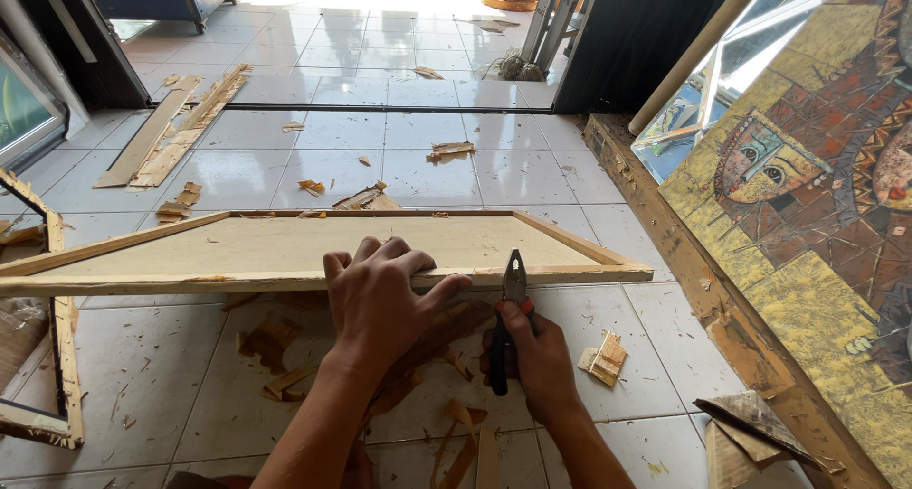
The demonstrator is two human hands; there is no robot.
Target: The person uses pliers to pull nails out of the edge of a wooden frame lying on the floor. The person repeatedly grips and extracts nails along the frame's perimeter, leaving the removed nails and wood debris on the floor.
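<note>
Gripping the pliers [509,310], the right hand [537,356] is wrapped tight round the dark handles w/ fingers curled shut; the steel nose points up at the near rail of the wooden frame [313,282], touching or just short of it, can't tell which. Whether the nose is biting anything is too small to see. Left hand [380,304] lies flat over the same rail just left of the pliers, fingers spread and hooked over the top edge, thumb out twd the tool, pressing down rather than pinching.

Frame sits on the tiled floor [142,375], tilted up on its near edge, w/ a pale board panel [361,244] filling it. Judging by the thin rails it's prob light and fairly stiff lengthwise, but splintery and liable to twist at the corners. Best hold looks like the rail itself, close to the work, not the thin panel.

Wood scraps [271,342] litter the tiles near the hands; a small offcut [604,359] lies to the right. Farther right leans a mosaic-style painting [817,195]. Far left, loose wooden slats [171,133] lie on the floor.
</note>
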